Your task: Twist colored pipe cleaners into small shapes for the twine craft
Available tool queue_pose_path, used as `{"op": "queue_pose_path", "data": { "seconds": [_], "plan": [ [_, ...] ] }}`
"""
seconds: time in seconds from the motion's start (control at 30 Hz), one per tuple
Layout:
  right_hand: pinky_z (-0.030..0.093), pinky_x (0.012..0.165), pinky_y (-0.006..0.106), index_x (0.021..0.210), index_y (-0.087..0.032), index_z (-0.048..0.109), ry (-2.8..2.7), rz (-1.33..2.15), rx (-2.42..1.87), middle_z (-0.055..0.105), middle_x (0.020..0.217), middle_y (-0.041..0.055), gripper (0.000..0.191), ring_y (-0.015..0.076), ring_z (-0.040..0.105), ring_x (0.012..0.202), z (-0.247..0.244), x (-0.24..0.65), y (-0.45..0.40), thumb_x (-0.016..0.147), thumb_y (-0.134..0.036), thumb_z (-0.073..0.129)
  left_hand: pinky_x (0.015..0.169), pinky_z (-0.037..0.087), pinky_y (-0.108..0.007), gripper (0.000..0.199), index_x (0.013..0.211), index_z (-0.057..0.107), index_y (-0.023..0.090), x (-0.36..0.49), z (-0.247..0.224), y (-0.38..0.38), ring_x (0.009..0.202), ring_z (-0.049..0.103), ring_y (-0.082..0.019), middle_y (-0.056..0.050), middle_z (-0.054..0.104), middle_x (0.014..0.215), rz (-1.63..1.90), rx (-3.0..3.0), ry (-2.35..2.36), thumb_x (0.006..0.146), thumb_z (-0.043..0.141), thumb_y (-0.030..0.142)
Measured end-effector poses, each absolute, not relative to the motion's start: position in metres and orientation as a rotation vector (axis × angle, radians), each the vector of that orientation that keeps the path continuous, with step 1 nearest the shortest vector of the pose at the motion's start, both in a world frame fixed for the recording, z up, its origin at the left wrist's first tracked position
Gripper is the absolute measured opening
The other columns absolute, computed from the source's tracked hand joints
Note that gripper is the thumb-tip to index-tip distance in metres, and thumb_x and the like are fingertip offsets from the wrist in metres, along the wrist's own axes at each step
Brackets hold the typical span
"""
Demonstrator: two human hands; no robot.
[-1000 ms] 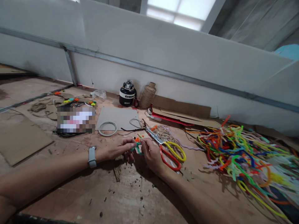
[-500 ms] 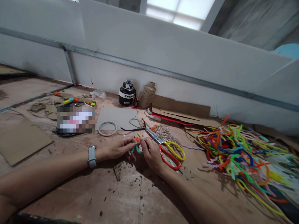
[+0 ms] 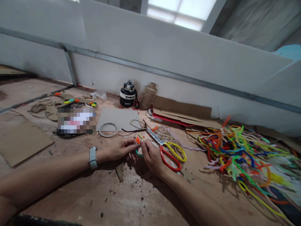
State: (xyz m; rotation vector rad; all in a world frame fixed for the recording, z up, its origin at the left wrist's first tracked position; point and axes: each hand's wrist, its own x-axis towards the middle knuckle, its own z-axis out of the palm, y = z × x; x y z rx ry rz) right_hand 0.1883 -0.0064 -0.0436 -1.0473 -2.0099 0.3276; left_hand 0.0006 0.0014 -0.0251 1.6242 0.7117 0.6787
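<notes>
Pinched fingers of my left hand hold a small teal pipe cleaner piece with an orange bit at its top. My right hand closes on the same small work from the other side, thumb and finger together. Below my left hand hangs a braid of brown twine. Scissors with one red and one yellow handle lie just beyond my right hand, partly over a coil of twine. The fingertips hide part of the pipe cleaner.
Tangled colourful pipe cleaners cover the right side. A white ring touches a grey board. Behind stand a black bottle and a twine spool. Cardboard lies at left; folded cardboard is at the back.
The teal piece shows less between my fingers, and the orange bit has shifted slightly left. My right hand has turned a little. The twine braid has swung slightly right.
</notes>
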Motion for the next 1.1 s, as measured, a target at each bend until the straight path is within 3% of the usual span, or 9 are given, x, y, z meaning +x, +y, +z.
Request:
{"op": "queue_pose_path", "data": {
  "seconds": [0.23,0.4,0.53,0.7,0.9,1.1],
  "plan": [
    [0.038,0.055,0.025,0.077,-0.021,0.051,-2.050,0.359,-1.063,0.054,0.066,-0.0003,0.028,0.0141,0.051,0.057,-0.041,0.189,-0.009,0.099,-0.032,0.037,0.055,0.051,-0.024,0.038,0.095,0.058,0.015,0.000,-0.030,0.002,0.056,0.063,-0.013,-0.001,0.066,0.065,0.700,1.614,0.752,0.093,0.049,0.051],
    [0.044,0.062,0.025,0.095,-0.019,0.057,-2.035,0.484,-1.107,0.064,0.079,0.0027,0.025,0.0154,0.061,0.068,-0.036,0.190,-0.010,0.098,-0.037,0.040,0.050,0.045,-0.020,0.038,0.086,0.058,0.015,0.002,-0.038,0.006,0.053,0.057,-0.010,0.001,0.063,0.066,0.917,1.519,0.815,0.088,0.056,0.053],
    [0.042,0.060,0.025,0.088,-0.019,0.061,-2.102,0.425,-1.078,0.063,0.069,0.0006,0.024,0.0143,0.057,0.061,-0.040,0.191,-0.007,0.094,-0.040,0.051,0.049,0.045,-0.019,0.038,0.087,0.060,0.015,0.001,-0.036,0.009,0.053,0.056,-0.009,0.000,0.062,0.069,0.988,1.488,0.864,0.085,0.060,0.053],
    [0.045,0.065,0.025,0.085,-0.019,0.064,-2.136,0.382,-1.003,0.068,0.076,0.0041,0.026,0.0156,0.061,0.068,-0.047,0.191,-0.004,0.097,-0.035,0.047,0.046,0.048,-0.021,0.047,0.083,0.058,0.015,0.000,-0.029,0.006,0.049,0.057,-0.011,-0.001,0.062,0.063,0.920,1.433,0.848,0.090,0.046,0.060],
    [0.047,0.065,0.026,0.086,-0.021,0.065,-2.158,0.377,-0.974,0.069,0.077,0.0040,0.021,0.0163,0.063,0.069,-0.046,0.190,-0.005,0.096,-0.034,0.051,0.043,0.045,-0.020,0.044,0.080,0.056,0.015,0.001,-0.031,0.007,0.047,0.054,-0.010,0.001,0.060,0.062,0.922,1.551,0.870,0.088,0.052,0.058],
    [0.045,0.063,0.027,0.084,-0.020,0.067,-2.316,-0.017,-0.814,0.069,0.073,0.0051,0.021,0.0158,0.061,0.066,-0.036,0.194,-0.005,0.095,-0.028,0.051,0.043,0.041,-0.020,0.040,0.078,0.055,0.015,0.000,-0.033,0.007,0.046,0.050,-0.010,0.003,0.055,0.056,0.923,1.659,0.936,0.091,0.047,0.052]
  ]
}}
